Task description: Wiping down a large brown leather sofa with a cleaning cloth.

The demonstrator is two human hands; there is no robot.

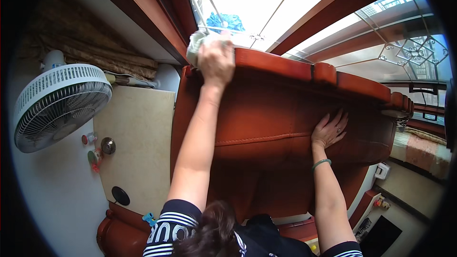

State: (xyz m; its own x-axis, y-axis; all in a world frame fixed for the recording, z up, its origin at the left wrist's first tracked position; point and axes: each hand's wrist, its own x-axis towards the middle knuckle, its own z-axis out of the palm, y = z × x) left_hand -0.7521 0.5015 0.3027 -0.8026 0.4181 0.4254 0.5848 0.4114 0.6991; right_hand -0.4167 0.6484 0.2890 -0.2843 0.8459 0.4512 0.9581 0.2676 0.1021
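Note:
My left hand (216, 59) presses a pale green cloth (195, 46) against the left end of the wooden top rail (273, 60) of a reddish-brown leather sofa. Its fingers are closed over the cloth and look a little blurred. Lower on the right, my right hand (330, 131) lies flat with fingers spread on the leather backrest (257, 117), with a ring on one finger. A green bangle (321, 164) circles the right wrist. A stitched seam runs across the leather between the two arms.
Behind the rail stand glass panes with metal scrollwork (416, 53) in dark red frames. At left are a white fan (64, 107) and a pale tabletop (142, 150) bearing a round metal object (108, 145) and a black disc (120, 195). Another red-brown seat (121, 233) is at lower left.

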